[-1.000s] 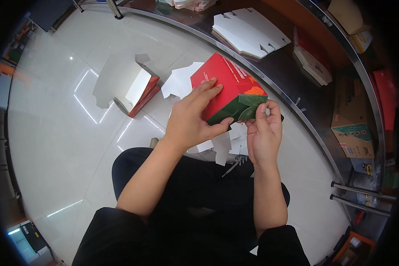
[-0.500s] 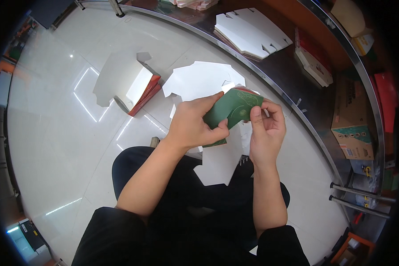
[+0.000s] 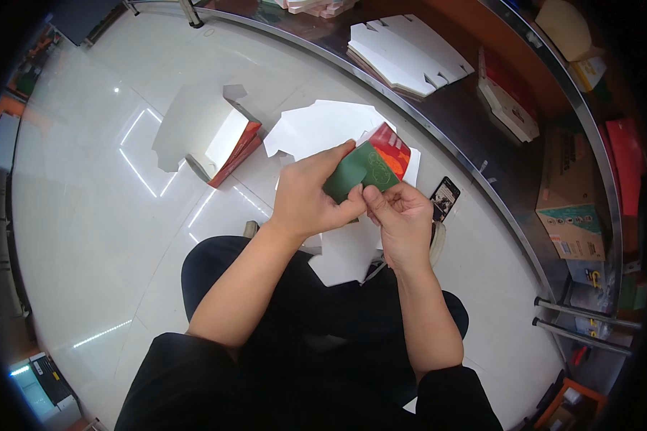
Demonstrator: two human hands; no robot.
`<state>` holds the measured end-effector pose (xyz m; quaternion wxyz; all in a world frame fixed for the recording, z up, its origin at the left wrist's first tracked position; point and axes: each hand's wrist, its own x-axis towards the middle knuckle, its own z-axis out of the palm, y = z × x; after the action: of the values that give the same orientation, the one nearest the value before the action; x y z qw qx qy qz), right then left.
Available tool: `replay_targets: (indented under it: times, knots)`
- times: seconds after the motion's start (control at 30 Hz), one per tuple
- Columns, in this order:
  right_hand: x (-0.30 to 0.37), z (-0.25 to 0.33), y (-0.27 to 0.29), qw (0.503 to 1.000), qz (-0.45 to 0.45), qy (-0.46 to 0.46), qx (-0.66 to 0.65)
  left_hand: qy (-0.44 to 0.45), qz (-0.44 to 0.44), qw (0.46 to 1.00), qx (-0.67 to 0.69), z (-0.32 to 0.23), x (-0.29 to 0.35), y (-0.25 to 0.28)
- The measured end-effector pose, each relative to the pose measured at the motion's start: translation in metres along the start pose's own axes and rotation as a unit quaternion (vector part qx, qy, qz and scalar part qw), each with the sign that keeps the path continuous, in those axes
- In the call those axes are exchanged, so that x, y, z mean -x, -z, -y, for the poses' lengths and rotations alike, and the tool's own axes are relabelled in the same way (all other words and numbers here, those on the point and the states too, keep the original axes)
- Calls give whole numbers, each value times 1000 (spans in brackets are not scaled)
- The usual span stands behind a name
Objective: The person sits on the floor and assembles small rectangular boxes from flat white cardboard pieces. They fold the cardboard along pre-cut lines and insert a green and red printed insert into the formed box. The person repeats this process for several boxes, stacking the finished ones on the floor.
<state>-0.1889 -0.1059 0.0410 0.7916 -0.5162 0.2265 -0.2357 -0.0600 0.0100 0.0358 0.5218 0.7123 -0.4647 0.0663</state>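
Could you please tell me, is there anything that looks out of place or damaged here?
Yes: a phone lies on the floor to the right of the right hand, an odd place, as it could perhaps be stepped on. The carton in hand shows no clear damage.

From here the carton point(image 3: 372, 164) shows green with fine pale linework, and red splashed with orange; the floor point(image 3: 86, 251) is pale grey, the sleeves point(image 3: 180, 381) black.

Dark lettering point(image 3: 567, 153) on brown carton point(image 3: 572, 192)
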Motion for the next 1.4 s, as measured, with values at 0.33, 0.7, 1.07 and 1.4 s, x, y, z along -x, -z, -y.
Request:
replay_targets:
  times: [0.33, 0.7, 1.07, 1.4]
  knots:
    - [-11, 8, 23, 946, 49, 157, 281, -42, 104, 994, 2, -8, -10, 8]
    - [0, 18, 12, 774, 170, 282, 541, 392, -160, 829, 366, -13, -26, 11]
    - [-6, 2, 17, 951, -28, -4, 306, 140, 26, 979, 144, -4, -11, -6]
    - [-7, 2, 14, 954, -50, 73, 288, 16, 33, 994, 103, -7, 1, -14]
